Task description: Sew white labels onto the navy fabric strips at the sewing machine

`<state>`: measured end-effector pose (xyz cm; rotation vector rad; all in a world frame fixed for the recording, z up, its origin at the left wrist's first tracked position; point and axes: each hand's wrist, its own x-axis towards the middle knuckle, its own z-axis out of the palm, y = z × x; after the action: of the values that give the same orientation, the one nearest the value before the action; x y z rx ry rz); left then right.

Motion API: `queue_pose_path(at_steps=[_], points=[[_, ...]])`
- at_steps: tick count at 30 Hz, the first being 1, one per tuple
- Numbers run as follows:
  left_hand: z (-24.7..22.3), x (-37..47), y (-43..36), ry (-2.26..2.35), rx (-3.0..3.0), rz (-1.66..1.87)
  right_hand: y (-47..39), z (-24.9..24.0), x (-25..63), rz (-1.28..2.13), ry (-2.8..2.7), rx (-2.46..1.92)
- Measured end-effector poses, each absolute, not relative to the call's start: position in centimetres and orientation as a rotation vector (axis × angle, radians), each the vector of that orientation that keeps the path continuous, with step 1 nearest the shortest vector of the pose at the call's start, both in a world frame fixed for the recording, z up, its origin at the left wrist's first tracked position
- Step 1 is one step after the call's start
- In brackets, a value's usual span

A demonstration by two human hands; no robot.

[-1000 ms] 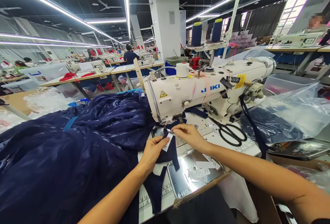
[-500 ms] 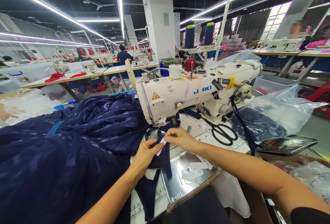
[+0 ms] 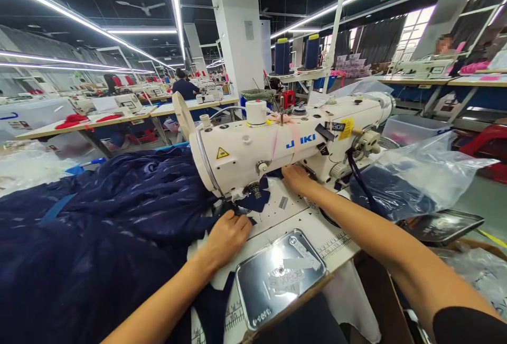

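My left hand (image 3: 230, 234) is closed on the edge of the navy fabric (image 3: 158, 217), just in front of the sewing machine's (image 3: 253, 148) needle area. The fabric lies in a large gathered heap to the left. My right hand (image 3: 296, 179) reaches beneath the machine arm, fingers curled and partly hidden, beside small navy fabric pieces (image 3: 255, 200). What it holds, if anything, I cannot make out. Black scissors (image 3: 330, 218) lie mostly hidden under my right forearm. A shiny metal tray (image 3: 253, 294) with white printed labels (image 3: 291, 279) rests at the table's front edge.
Two navy thread cones (image 3: 282, 57) stand behind the machine. A clear plastic bag (image 3: 412, 175) with navy pieces is on the right, above a dark tray (image 3: 443, 226). White plastic (image 3: 31, 167) lies at far left. Other workers sit at machines farther back.
Both hands were together at a white label over navy fabric; now they are apart. My right hand has moved back under the machine arm. My left stays by the needle; the label is out of sight.
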<state>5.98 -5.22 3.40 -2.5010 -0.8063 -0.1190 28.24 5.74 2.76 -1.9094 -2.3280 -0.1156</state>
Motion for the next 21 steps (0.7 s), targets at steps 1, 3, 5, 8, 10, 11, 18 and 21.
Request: queue_pose_path(at_steps=[1, 3, 5, 8, 10, 11, 18, 21], points=[[2.8, 6.6, -5.2, -0.838, -2.506, -0.073, 5.6, 2.7, 28.4, -0.120, -2.349, -1.912], [2.0, 7.0, -5.3, -0.905, -2.515, -0.037, 5.1, 2.9, 28.7, -0.145, -2.378, -1.905], [1.7, 6.5, -5.7, -0.928, -2.518, -0.021, 4.1, 3.1, 28.7, -0.194, -2.386, -1.884], [1.5, 5.1, -6.1, -0.911, -2.519, 0.018, 1.9, 2.9, 27.4, -0.366, -2.503, -1.542], [1.1, 4.3, -6.1, -0.866, -2.493, 0.037, 0.4, 2.1, 25.8, -0.505, -2.643, -1.073], [0.8, 4.0, -6.1, -0.835, -2.469, 0.040, -0.2, 1.6, 24.9, -0.564, -2.691, -0.851], [-0.6, 3.2, -6.2, -0.731, -2.299, -0.108, -1.6, -0.1, 22.2, -0.558, -2.791, -0.575], [-0.7, 3.1, -6.2, -0.712, -2.285, -0.157, -2.0, 0.4, 21.4, -0.394, -2.751, -0.799]])
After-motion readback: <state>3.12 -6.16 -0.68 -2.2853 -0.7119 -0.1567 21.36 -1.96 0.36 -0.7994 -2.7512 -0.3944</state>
